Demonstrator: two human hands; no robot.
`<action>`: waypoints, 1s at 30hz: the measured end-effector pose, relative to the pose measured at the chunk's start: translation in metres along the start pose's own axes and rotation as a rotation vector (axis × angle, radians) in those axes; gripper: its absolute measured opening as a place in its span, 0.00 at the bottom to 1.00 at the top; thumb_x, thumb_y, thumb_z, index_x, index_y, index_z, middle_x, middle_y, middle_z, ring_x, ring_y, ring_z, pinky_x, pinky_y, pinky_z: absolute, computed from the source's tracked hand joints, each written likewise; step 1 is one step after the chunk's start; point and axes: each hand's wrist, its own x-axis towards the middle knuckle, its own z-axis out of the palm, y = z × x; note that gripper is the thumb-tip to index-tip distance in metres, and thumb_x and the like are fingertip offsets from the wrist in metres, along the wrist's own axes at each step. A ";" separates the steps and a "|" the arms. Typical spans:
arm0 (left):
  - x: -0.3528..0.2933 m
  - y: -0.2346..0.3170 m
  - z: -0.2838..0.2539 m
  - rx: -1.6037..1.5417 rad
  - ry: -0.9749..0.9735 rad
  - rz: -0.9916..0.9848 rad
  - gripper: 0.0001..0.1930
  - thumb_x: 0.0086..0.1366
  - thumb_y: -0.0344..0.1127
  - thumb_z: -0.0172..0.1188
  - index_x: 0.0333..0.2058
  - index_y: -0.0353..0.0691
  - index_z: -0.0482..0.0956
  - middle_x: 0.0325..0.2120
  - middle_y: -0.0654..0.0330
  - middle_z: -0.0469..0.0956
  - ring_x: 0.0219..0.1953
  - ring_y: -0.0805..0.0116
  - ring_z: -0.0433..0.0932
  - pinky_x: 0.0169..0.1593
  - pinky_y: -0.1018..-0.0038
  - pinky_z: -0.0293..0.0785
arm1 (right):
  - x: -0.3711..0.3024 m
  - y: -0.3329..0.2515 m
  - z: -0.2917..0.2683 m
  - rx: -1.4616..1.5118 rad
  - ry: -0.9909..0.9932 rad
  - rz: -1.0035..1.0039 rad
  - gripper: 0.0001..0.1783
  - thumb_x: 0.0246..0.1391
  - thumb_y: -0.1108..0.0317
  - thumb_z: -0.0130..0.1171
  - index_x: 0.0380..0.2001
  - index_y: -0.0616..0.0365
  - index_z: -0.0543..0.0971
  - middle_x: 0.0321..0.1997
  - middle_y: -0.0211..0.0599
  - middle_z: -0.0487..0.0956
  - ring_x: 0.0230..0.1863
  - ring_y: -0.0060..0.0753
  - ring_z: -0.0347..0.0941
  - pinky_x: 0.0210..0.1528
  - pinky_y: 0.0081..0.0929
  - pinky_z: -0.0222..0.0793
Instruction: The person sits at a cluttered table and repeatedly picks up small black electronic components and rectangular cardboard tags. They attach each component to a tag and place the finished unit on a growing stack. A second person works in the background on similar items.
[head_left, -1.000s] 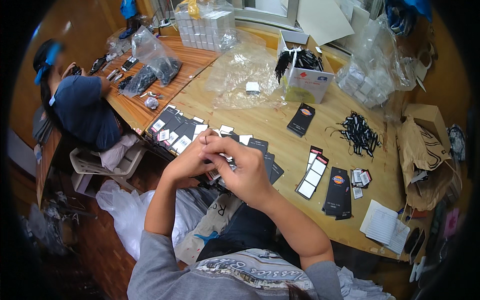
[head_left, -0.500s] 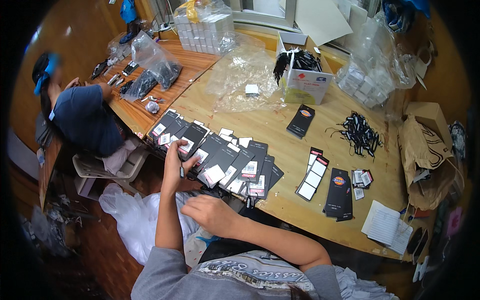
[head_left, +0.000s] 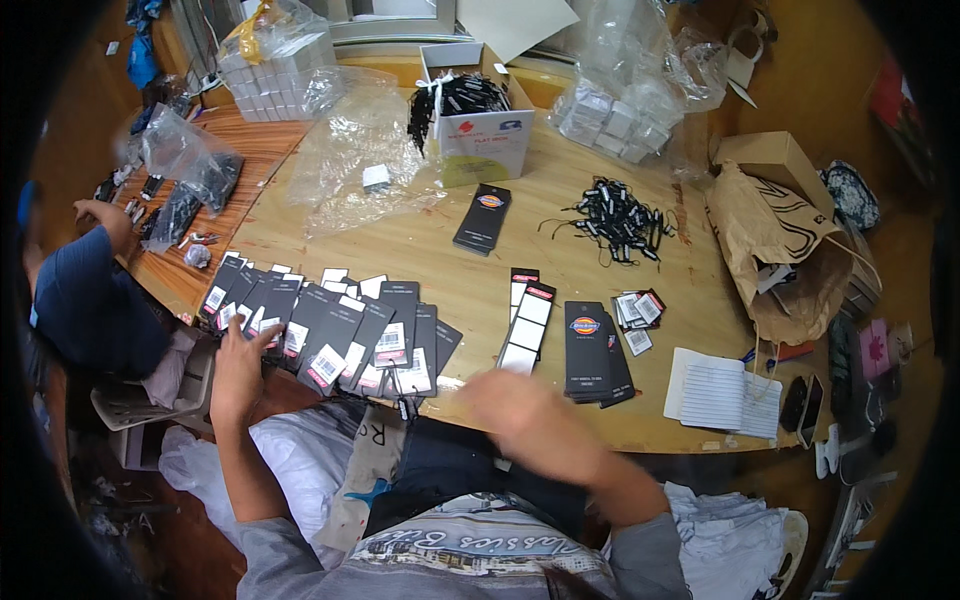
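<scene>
While left hand (head_left: 238, 372) has grip spread apart, fingertips touching black tags (head_left: 325, 328) near nine o'clock, right hand (head_left: 532, 418) looks blurry near five o'clock; cannot tell its grip.

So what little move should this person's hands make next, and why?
Probably the left hand should pinch one of the overlapping black hang tags: its thumb and fingers are spread at the left part of their row, where tag edges lie exposed. The right hand is off to the row's right, too blurred to tell whether it holds anything.
</scene>
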 end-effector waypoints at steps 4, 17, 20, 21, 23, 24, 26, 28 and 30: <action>0.035 0.074 -0.019 -0.211 0.206 0.251 0.18 0.39 0.24 0.57 0.35 0.39 0.72 0.38 0.49 0.65 0.40 0.53 0.67 0.41 0.66 0.64 | -0.020 0.061 -0.067 -0.163 0.010 0.533 0.29 0.26 0.69 0.63 0.39 0.58 0.69 0.39 0.43 0.68 0.43 0.43 0.64 0.45 0.29 0.60; 0.098 0.244 0.042 -0.411 -0.132 0.907 0.47 0.22 0.53 0.67 0.46 0.40 0.62 0.46 0.54 0.58 0.53 0.54 0.50 0.51 0.60 0.51 | -0.020 0.082 -0.070 -0.301 -0.225 0.665 0.47 0.09 0.65 0.70 0.45 0.53 0.65 0.46 0.37 0.62 0.49 0.40 0.57 0.49 0.31 0.57; 0.084 0.247 0.028 -0.452 0.028 0.879 0.38 0.27 0.44 0.68 0.42 0.39 0.65 0.45 0.54 0.59 0.51 0.55 0.53 0.50 0.63 0.54 | -0.019 0.076 -0.070 -0.365 -0.167 0.658 0.45 0.09 0.67 0.70 0.43 0.53 0.65 0.45 0.37 0.61 0.50 0.40 0.56 0.48 0.32 0.57; 0.080 0.248 0.026 -0.468 0.069 0.869 0.35 0.29 0.41 0.67 0.41 0.39 0.66 0.44 0.54 0.60 0.51 0.56 0.55 0.49 0.64 0.55 | -0.020 0.074 -0.070 -0.388 -0.149 0.650 0.45 0.09 0.67 0.69 0.43 0.54 0.65 0.45 0.37 0.61 0.50 0.40 0.55 0.48 0.32 0.57; 0.074 0.249 0.027 -0.573 0.042 0.801 0.28 0.35 0.32 0.65 0.40 0.38 0.66 0.39 0.55 0.65 0.45 0.62 0.63 0.45 0.69 0.60 | -0.021 0.072 -0.069 -0.371 -0.047 0.615 0.38 0.15 0.69 0.68 0.40 0.55 0.66 0.43 0.38 0.63 0.45 0.39 0.61 0.44 0.30 0.61; 0.072 0.248 0.027 -0.624 0.030 0.763 0.25 0.38 0.28 0.63 0.39 0.37 0.66 0.36 0.56 0.68 0.42 0.65 0.67 0.43 0.72 0.63 | -0.021 0.072 -0.068 -0.362 0.004 0.594 0.35 0.18 0.71 0.67 0.39 0.55 0.67 0.42 0.38 0.65 0.43 0.38 0.63 0.42 0.28 0.62; 0.069 0.248 0.022 -1.031 -0.195 0.556 0.22 0.42 0.23 0.60 0.39 0.37 0.66 0.30 0.58 0.72 0.34 0.72 0.70 0.38 0.78 0.66 | -0.025 0.075 -0.070 -0.066 0.140 0.634 0.27 0.27 0.74 0.62 0.37 0.57 0.67 0.38 0.37 0.68 0.35 0.32 0.67 0.36 0.23 0.65; 0.065 0.251 0.012 -1.363 -0.287 0.398 0.16 0.46 0.18 0.56 0.36 0.34 0.68 0.23 0.62 0.74 0.25 0.80 0.71 0.31 0.85 0.68 | -0.031 0.079 -0.067 0.195 0.352 0.506 0.14 0.40 0.81 0.52 0.35 0.61 0.69 0.28 0.32 0.72 0.21 0.19 0.66 0.24 0.13 0.64; 0.057 0.246 0.007 -1.417 -0.375 0.327 0.14 0.46 0.19 0.57 0.35 0.32 0.69 0.24 0.61 0.75 0.26 0.80 0.71 0.31 0.85 0.68 | -0.028 0.064 -0.067 0.405 0.366 0.598 0.13 0.41 0.82 0.50 0.35 0.62 0.70 0.27 0.31 0.72 0.20 0.16 0.65 0.22 0.11 0.63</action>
